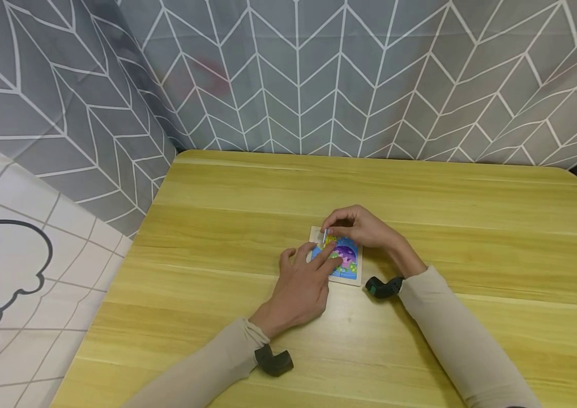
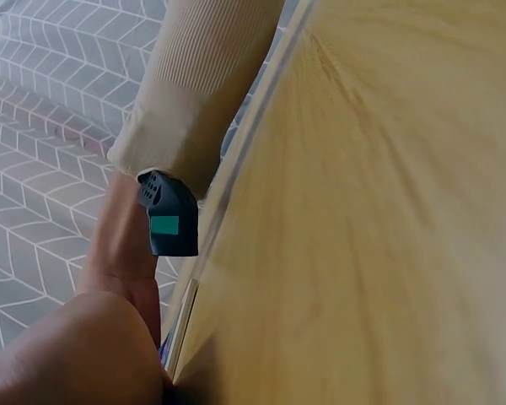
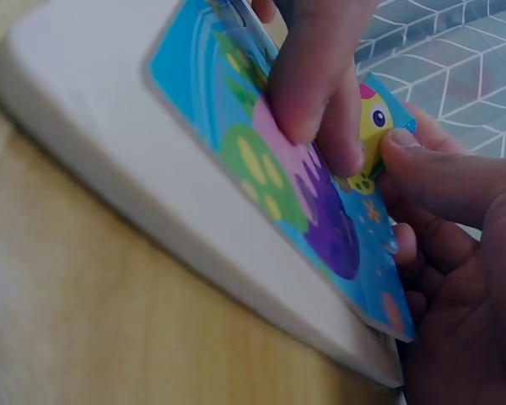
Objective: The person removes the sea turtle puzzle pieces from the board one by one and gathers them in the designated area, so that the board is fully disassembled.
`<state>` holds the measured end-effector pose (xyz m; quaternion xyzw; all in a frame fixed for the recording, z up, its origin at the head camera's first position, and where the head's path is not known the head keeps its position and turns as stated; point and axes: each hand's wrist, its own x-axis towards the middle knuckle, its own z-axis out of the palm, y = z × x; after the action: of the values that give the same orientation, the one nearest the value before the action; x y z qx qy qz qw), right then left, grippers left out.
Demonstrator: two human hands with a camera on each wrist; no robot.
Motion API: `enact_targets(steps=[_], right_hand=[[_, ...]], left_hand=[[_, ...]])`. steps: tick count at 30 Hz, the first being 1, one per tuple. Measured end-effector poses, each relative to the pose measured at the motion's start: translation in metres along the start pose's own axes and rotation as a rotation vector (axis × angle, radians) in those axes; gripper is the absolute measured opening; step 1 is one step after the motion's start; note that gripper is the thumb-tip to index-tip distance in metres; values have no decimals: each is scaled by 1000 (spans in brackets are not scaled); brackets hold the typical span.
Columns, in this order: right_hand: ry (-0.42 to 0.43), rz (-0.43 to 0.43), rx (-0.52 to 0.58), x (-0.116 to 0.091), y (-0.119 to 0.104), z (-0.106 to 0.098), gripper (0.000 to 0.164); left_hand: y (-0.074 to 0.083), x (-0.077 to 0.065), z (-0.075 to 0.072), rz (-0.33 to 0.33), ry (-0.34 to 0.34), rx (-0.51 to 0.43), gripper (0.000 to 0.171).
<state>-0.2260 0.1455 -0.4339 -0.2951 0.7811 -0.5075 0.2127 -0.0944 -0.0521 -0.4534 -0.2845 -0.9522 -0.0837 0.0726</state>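
Note:
A small square jigsaw puzzle [image 1: 351, 274] with a bright sea picture lies in a pale frame [image 3: 169, 198] on the table. My right hand [image 1: 364, 228] pinches a puzzle piece [image 3: 378, 126] between thumb and fingers; the piece shows a yellow creature's head with an eye and stands tilted up from the board. My left hand [image 1: 302, 283] spreads over the near left part of the puzzle, its fingertips [image 3: 299, 126] resting on the picture. Purple, pink and green shapes show beside those fingers. In the left wrist view the puzzle is mostly hidden behind the left hand [image 2: 76, 354].
The wood-grain table [image 1: 206, 215] extends around the puzzle on all sides. Behind it hangs a grey curtain [image 1: 319, 73] with white zigzag lines. Dark wrist devices [image 1: 383, 287] sit at both cuffs, close over the tabletop. A white tiled cloth [image 1: 64, 277] is at the left.

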Motion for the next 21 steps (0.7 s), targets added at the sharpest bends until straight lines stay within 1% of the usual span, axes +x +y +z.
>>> enact_targets(steps=[5,8,11,14,21], right_hand=[[-20,10,-13,1,0,-2,16],[-13,21,-22,1,-1,-2,16],[4,27,-36,2,-2,0,16],[13,16,-46,3,-3,2,16],[16,10,-49,3,-4,4,17]], left_hand=[[3,1,-2,-16,-33,5,47],[5,2,-3,-23,-53,18,48],[6,3,-3,-25,-49,33,47],[7,4,-3,-25,-36,41,46],[13,7,0,-46,-28,27,41]])
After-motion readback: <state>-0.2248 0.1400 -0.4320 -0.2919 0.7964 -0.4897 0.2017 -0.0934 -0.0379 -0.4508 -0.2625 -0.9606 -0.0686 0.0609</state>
